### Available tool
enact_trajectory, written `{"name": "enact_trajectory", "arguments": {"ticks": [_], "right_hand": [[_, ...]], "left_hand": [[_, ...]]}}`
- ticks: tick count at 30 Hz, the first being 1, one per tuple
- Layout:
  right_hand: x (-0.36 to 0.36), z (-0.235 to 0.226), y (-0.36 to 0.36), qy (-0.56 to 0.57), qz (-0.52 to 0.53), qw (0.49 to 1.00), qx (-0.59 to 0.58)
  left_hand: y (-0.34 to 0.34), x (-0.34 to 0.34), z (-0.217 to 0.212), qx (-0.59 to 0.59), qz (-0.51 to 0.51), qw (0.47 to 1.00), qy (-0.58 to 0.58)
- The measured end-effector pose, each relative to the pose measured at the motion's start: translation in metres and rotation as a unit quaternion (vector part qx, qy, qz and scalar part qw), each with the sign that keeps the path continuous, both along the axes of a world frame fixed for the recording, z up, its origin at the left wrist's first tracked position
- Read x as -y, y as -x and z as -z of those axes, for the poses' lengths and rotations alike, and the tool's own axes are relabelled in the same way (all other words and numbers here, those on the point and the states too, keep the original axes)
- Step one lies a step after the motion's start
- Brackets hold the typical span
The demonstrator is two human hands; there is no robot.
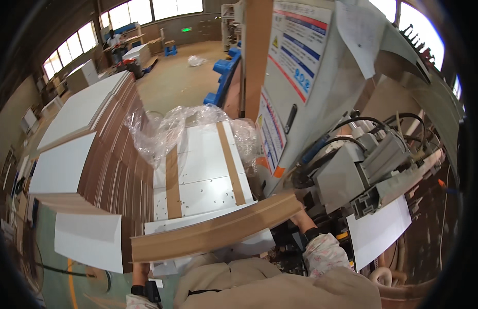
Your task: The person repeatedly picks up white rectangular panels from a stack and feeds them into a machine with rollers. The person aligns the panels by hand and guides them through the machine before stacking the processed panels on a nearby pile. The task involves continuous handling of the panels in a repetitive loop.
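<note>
A long brown board [218, 227] spans the space in front of my body, its right end higher in view than its left. Faint lines run along its length; I cannot tell whether it is one piece or several thin ones together. My left hand [141, 270] grips its left end from below, fingers mostly hidden behind it. At the right end, my right hand [303, 219] is closed round the edge. Just beyond the board lies a stack of white panels [203, 167] with two brown strips across it and small chips scattered on top.
Tall stacks of white-faced panels [64, 164] with brown edges stand at the left. Crumpled clear plastic wrap [169, 126] lies at the far end. A grey machine cabinet [306, 98] and a machine head with hoses [362, 165] crowd the right, above a white sheet [380, 232].
</note>
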State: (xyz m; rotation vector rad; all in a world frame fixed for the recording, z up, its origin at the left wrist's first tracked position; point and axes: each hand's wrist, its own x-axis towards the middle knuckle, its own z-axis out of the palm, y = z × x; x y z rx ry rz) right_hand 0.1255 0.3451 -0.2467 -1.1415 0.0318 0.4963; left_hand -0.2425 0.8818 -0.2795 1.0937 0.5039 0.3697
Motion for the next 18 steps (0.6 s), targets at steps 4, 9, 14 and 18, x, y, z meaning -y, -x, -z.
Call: {"name": "enact_trajectory", "arguments": {"ticks": [4, 9, 14, 18], "right_hand": [[0.001, -0.029, 0.004, -0.014, -0.102, 0.994, -0.026], [0.0, -0.05, 0.01, -0.031, -0.123, 0.99, -0.058], [-0.002, -0.051, 0.008, -0.032, -0.146, 0.988, -0.05], [-0.014, -0.054, 0.017, -0.054, -0.152, 0.987, 0.023]], "left_hand": [[-0.024, 0.041, -0.106, -0.053, 0.063, 0.995, 0.061], [-0.027, 0.046, -0.103, -0.035, 0.06, 0.992, 0.108], [-0.023, 0.055, -0.098, -0.028, 0.008, 0.995, 0.094], [-0.025, 0.056, -0.101, -0.064, -0.056, 0.995, 0.058]]}}
